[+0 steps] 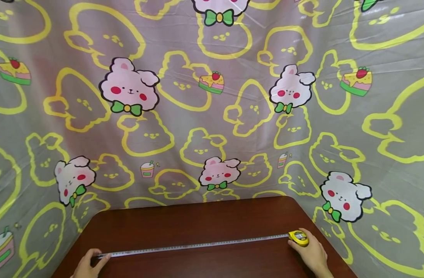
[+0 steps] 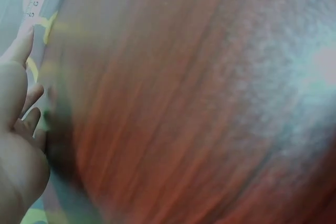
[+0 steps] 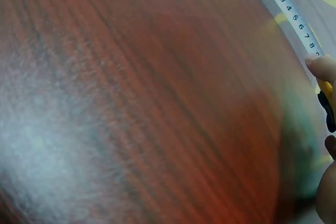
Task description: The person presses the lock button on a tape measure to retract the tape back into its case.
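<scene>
Tape measure [image 1: 298, 238]: yellow case at the right side of the tabletop [image 1: 198, 220], strip [image 1: 198, 245] pulled out nearly straight and running left. Wrist views show the strip against the patterned sheet, so it's held above the wood. Right hand [image 1: 312, 253]: fingers wrapped round the case, thumb near the strip's exit. Left hand [image 1: 90, 264]: thumb and finger pinching the far end. Sheet [image 1: 184, 116] hangs behind: rabbits, cake slices, cups.
</scene>
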Motion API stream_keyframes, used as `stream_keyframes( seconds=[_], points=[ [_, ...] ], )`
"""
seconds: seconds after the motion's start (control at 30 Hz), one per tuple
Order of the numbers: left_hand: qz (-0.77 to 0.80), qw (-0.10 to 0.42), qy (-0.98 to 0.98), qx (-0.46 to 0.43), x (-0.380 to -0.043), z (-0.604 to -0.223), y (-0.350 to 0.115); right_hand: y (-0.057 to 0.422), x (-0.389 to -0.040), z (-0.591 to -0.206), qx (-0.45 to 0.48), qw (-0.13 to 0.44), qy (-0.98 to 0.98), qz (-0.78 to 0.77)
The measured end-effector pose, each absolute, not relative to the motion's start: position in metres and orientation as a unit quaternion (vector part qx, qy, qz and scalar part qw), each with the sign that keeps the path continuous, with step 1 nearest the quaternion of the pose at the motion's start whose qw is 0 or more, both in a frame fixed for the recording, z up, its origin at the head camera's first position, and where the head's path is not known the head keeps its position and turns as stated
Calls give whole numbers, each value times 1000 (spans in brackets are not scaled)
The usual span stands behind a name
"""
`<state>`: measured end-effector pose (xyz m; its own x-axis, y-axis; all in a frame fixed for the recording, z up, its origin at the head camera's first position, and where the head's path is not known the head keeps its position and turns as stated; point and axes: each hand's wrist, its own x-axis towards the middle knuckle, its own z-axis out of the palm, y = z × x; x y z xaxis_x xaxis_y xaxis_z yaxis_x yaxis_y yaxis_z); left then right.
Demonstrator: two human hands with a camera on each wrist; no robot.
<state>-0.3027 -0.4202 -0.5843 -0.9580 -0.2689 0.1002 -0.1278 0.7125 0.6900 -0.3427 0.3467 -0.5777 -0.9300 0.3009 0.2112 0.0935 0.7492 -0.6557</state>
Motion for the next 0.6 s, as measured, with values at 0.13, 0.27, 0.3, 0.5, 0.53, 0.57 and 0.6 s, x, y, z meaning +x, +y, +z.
stream_keyframes(
  seconds=[0.13,0.27,0.3,0.5,0.53,0.57,0.6],
  points=[
    [-365,129,-916,104,-302,-575,-414,347,-344,-570,-98,159,-918,351],
    [-376,144,-909,112,-302,-560,-412,345,-346,-559,-87,185,-911,359],
    [-377,140,-909,111,-302,-557,-412,345,-346,-556,-86,188,-909,361],
    [-379,111,-914,93,-303,-540,-413,346,-347,-537,-84,168,-907,377],
    [-380,109,-914,91,-302,-538,-413,347,-347,-534,-81,161,-906,382],
    [-383,107,-913,89,-302,-536,-413,347,-348,-531,-76,157,-906,385],
    [-386,106,-912,87,-301,-533,-412,347,-348,-527,-72,152,-906,389]
  ],
)
